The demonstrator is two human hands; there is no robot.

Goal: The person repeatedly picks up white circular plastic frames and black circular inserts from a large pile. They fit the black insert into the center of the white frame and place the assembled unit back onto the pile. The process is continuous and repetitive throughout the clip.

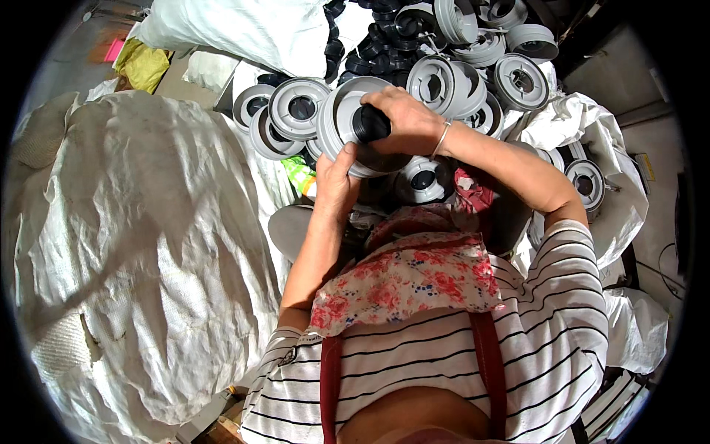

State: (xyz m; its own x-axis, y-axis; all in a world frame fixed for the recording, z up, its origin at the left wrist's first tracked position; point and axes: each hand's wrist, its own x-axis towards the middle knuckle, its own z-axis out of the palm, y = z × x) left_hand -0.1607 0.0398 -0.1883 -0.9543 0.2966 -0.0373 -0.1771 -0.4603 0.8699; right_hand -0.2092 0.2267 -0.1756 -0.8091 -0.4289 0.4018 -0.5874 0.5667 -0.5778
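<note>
In front of me I hold up a grey round plastic part (339, 111) with a wide ribbed rim and a hollow centre. My left hand (337, 177) is closed on its lower edge, thumb on the rim. My right hand (407, 122) has its fingers wrapped round a black ribbed plastic cap (371, 123) at the middle of the grey part. Whether the cap is seated in the part or only held against it I cannot tell. Just left of them lies another grey round part (299, 109) with a dark centre. Below my right wrist is a similar part (423, 180).
Several grey round parts (521, 81) are heaped at the far right. Black caps (381, 44) lie piled behind my hands. A big white woven sack (148, 244) fills the left side; another white sack (237, 29) lies at the back. An open white bag (610, 148) holds grey parts at right.
</note>
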